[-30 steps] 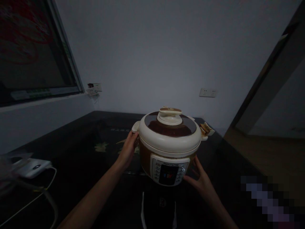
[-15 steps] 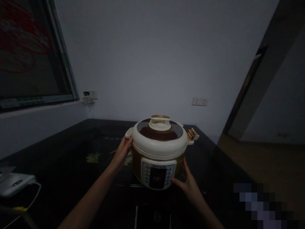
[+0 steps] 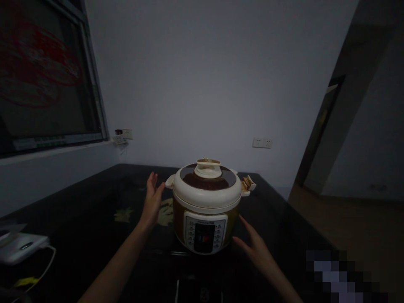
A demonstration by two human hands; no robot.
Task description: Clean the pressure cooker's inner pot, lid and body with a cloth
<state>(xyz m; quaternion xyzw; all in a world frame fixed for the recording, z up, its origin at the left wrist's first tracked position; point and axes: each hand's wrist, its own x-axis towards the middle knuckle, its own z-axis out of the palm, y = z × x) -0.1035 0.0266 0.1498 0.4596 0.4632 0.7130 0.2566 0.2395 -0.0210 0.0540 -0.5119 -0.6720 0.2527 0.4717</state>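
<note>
A cream and brown electric pressure cooker [image 3: 206,206] stands on the dark table [image 3: 94,227], lid on, its control panel facing me. My left hand [image 3: 152,202] is open just left of the cooker's side handle, fingers spread and apart from it. My right hand [image 3: 254,246] is open at the cooker's lower right, fingers stretched out, a little off its body. Neither hand holds anything.
A white device with a cable [image 3: 19,248] lies at the table's left edge. A window [image 3: 41,80] fills the left wall. Wall sockets [image 3: 261,143] sit behind the cooker. A doorway and wooden floor [image 3: 347,219] open to the right. A dark object [image 3: 198,290] lies near me.
Both hands were on the cooker's sides a second ago. They have let go and drawn slightly away, fingers now spread. The cooker rests on the table.
</note>
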